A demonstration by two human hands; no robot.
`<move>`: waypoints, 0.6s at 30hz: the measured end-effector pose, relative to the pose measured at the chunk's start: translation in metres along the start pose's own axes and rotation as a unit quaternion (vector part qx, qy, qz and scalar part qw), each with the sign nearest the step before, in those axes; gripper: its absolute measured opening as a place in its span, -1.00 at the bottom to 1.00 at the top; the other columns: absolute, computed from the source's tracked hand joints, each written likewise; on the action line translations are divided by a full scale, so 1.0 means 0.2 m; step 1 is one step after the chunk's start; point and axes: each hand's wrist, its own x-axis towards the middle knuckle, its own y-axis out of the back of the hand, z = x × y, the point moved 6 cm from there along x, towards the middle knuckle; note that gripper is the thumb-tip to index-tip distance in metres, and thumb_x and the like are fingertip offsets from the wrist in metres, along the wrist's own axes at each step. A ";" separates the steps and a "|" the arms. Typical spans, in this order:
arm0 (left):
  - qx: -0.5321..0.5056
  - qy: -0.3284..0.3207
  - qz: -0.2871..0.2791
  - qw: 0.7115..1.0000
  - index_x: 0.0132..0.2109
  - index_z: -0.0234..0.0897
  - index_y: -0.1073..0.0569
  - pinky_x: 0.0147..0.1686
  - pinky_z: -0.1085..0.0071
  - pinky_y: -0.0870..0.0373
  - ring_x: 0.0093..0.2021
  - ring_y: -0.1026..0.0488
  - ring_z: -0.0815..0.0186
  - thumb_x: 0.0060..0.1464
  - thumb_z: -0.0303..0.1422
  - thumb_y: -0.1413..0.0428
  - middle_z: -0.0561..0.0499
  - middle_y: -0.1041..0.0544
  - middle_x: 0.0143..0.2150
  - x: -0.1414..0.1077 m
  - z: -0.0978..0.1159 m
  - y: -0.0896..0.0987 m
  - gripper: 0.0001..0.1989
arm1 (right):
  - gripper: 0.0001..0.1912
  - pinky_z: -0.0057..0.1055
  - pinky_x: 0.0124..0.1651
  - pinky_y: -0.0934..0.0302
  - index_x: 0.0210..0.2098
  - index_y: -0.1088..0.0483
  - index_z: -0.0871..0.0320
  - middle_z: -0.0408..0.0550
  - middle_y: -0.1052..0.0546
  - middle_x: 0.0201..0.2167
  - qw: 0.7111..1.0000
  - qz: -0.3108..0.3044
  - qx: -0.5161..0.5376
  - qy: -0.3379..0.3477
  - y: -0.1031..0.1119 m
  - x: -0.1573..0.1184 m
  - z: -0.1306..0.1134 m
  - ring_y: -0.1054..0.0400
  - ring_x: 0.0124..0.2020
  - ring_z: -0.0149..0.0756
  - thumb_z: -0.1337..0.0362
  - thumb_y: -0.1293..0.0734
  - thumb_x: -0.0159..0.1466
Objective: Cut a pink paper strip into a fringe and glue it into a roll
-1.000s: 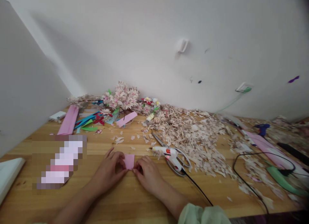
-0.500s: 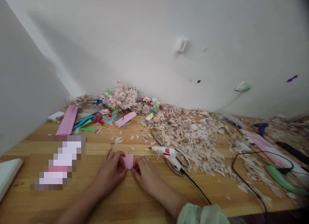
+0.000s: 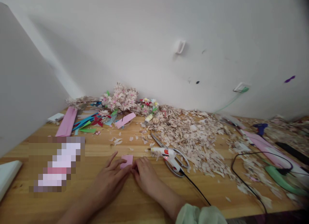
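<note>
A small pink piece of paper lies on the wooden table between my hands. Its lower edge is partly covered by my left hand, whose fingers are stretched out and apart. The fingertips of that hand reach to the paper's lower right corner. At the same corner my right hand is closed, thumb and fingers pinched on the paper's edge. A white glue gun with a small red light rests just right of my right hand, on top of scissors with grey handles.
Pale paper scraps spread across the table's back and right. Paper flowers stand by the wall, with pink crepe paper left of them. A black cable runs from the glue gun. A blue glue gun lies far right.
My left hand has gone from pinching the paper's left side to lying stretched over its lower edge. The paper has tilted slightly. My right hand stays at its right edge.
</note>
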 end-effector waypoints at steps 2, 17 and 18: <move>0.000 0.003 -0.005 1.000 -0.01 -0.16 -0.37 0.21 -0.01 0.05 -0.04 -0.41 0.27 0.14 -0.45 0.05 0.03 -0.58 -0.24 0.00 0.00 -0.01 -0.72 | -0.94 -0.33 -0.21 -0.16 -0.34 -0.35 0.20 -0.01 -0.46 -0.36 1.000 0.006 0.006 0.000 0.00 0.00 0.00 -0.28 -0.28 -0.21 0.44 -0.29 0.16; -0.098 0.080 -0.101 0.987 0.08 -0.22 -0.19 0.23 -0.11 0.14 0.00 -0.37 0.20 -0.05 -0.50 -0.01 0.03 -0.56 -0.12 0.02 -0.09 -0.01 -0.51 | -0.89 -0.35 -0.22 -0.15 -0.32 -0.38 0.15 -0.07 -0.47 -0.36 0.989 0.062 0.037 0.131 0.11 -0.07 -0.06 -0.23 -0.28 -0.26 0.43 -0.24 0.22; -0.100 0.082 -0.102 0.986 0.06 -0.21 -0.21 0.22 -0.11 0.13 -0.01 -0.38 0.20 -0.06 -0.51 -0.01 0.02 -0.56 -0.12 0.02 -0.10 -0.01 -0.52 | -0.89 -0.35 -0.22 -0.15 -0.32 -0.40 0.15 -0.07 -0.48 -0.37 0.987 0.066 0.030 0.147 0.10 -0.07 -0.06 -0.23 -0.29 -0.26 0.42 -0.24 0.22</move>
